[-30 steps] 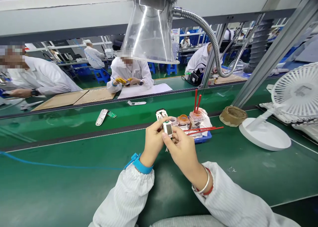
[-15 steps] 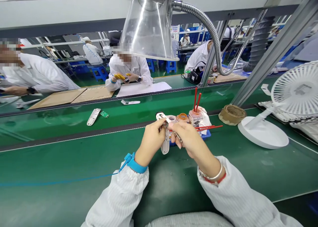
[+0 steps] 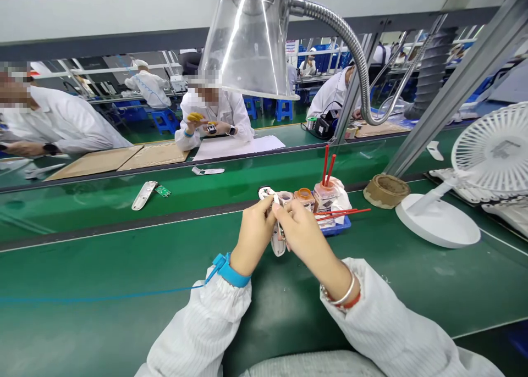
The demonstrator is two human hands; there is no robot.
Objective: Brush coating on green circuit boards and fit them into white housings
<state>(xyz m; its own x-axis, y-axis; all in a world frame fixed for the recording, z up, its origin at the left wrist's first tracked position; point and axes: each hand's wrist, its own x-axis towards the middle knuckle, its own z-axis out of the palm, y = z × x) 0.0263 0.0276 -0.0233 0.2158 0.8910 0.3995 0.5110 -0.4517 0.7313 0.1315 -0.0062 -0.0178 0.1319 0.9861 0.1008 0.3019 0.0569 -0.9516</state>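
Observation:
Both of my hands work close together over the green belt. My left hand (image 3: pixel 253 237) grips a long white plastic device housing (image 3: pixel 278 247), whose ends stick out above and below my fingers. My right hand (image 3: pixel 304 238) pinches at the same housing with thumb and fingers, and a small item may lie between them, too hidden to name. The housing's middle is covered by my fingers. Just beyond my hands stands a blue tray (image 3: pixel 336 229) holding small pots and red sticks. A blue wrist strap (image 3: pixel 229 272) circles my left wrist.
A loose white housing (image 3: pixel 144 195) and a green circuit board (image 3: pixel 163 190) lie on the belt, with a tape roll (image 3: pixel 385 191) and a white fan (image 3: pixel 497 151) to the right. A clear fume hood (image 3: pixel 247 39) hangs above. Co-workers sit across the line.
The housing has turned from a short upright hold to lying lengthwise, its lower end pointing down past my fingers. The loose housing and circuit board have shifted left along the belt.

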